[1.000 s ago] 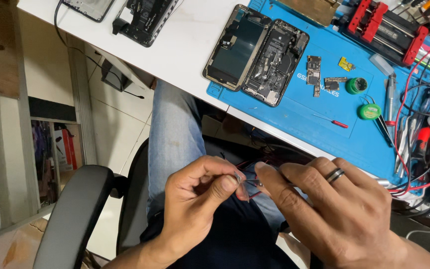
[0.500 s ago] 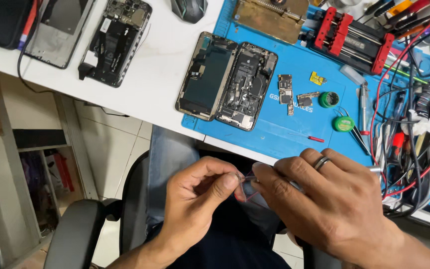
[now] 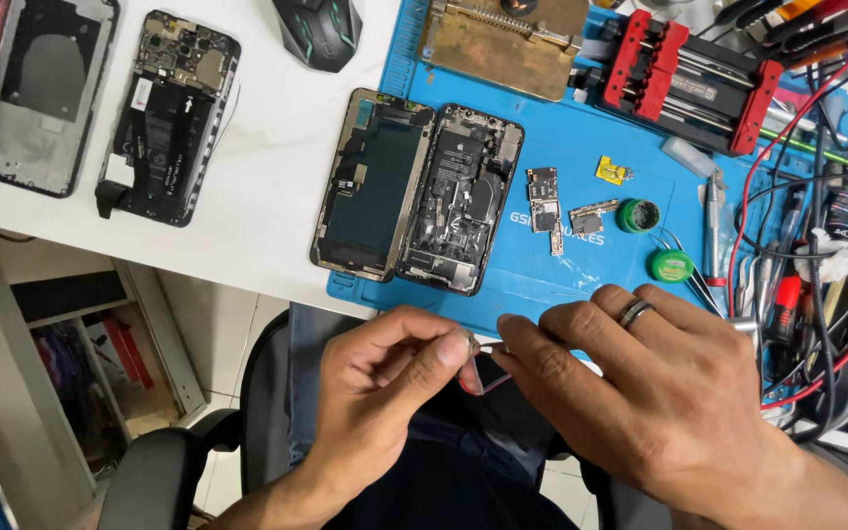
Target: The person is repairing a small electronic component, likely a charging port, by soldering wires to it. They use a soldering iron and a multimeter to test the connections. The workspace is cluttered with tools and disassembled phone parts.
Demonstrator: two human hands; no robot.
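A: Pinching what, low in the frame's centre?
B: A tiny part (image 3: pixel 480 361), too small to identify, lying left-right between both grips: left hand (image 3: pixel 385 378) clenched on one end, right hand (image 3: pixel 640 383) on the other, below the worktop (image 3: pixel 267 196) edge.

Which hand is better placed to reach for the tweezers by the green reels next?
Probably the right hand: it lies just below the tweezers on the blue mat. The left hand is farther away.
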